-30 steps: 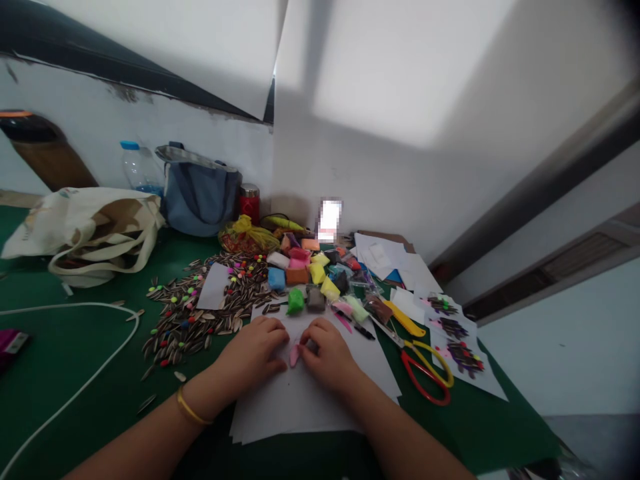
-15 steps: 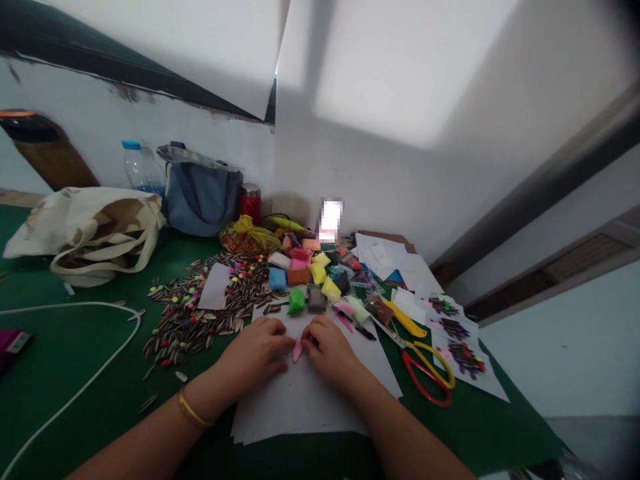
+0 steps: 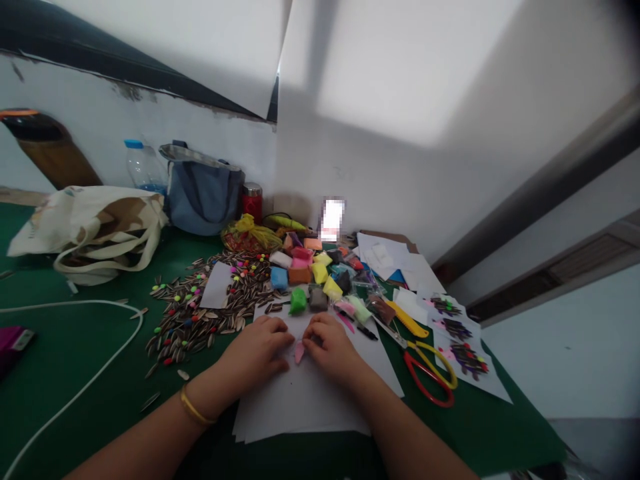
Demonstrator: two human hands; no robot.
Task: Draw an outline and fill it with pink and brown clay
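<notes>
Both hands rest on a stack of white paper (image 3: 310, 400) on a green table. My left hand (image 3: 255, 353) and my right hand (image 3: 333, 347) meet fingertip to fingertip, pinching a small pink piece of clay (image 3: 299, 351) between them. The clay lies against the paper. A gold bangle (image 3: 193, 408) circles my left wrist. Just beyond the hands lie several small coloured clay blocks (image 3: 310, 273).
A heap of sunflower seeds (image 3: 200, 313) dotted with coloured clay lies to the left. Red-and-yellow scissors (image 3: 430, 377) and a yellow cutter (image 3: 406, 321) lie to the right. A cream tote (image 3: 95, 230), blue bag (image 3: 203, 193), bottle (image 3: 143, 167) stand behind; a white cable (image 3: 75, 393) crosses the left.
The hands stay together on the pink clay; the fingers shifted only slightly. The view moved a little.
</notes>
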